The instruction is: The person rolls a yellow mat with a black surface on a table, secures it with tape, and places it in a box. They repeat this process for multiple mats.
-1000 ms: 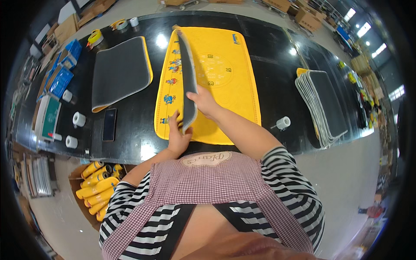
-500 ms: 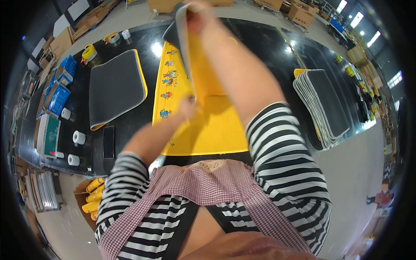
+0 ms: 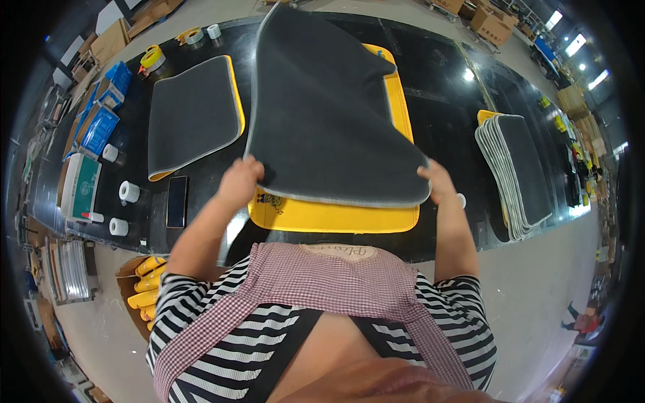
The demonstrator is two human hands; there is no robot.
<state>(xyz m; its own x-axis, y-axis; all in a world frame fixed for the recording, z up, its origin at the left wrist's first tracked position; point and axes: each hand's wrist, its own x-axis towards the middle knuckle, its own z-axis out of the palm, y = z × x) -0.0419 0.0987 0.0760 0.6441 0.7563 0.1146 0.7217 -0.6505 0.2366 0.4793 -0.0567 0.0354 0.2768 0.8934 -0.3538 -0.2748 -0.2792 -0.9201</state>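
A large mat [image 3: 316,121], its dark grey backing up and its edge bound in light grey, is spread in front of me. It bulges and ripples over a yellow mat [image 3: 336,218], which shows along the near and right sides. My left hand [image 3: 242,183] is closed on the grey mat's near left corner. At the near right corner, my right hand [image 3: 438,180] pinches the same mat's edge. Printed figures show on the yellow mat beside my left hand; the rest of its face is covered.
To the left lies a folded grey-backed mat [image 3: 195,114], with a phone [image 3: 177,201], white rolls [image 3: 129,192], tape [image 3: 153,59] and boxes [image 3: 80,187] around it. A stack of folded mats [image 3: 514,174] stands at the right. Yellow rolls [image 3: 146,289] fill a carton below the table.
The folded mat has been swung open over the yellow one, grey side up. My right hand has come back from the far side to the near right corner; my left hand moved nearer and leftward.
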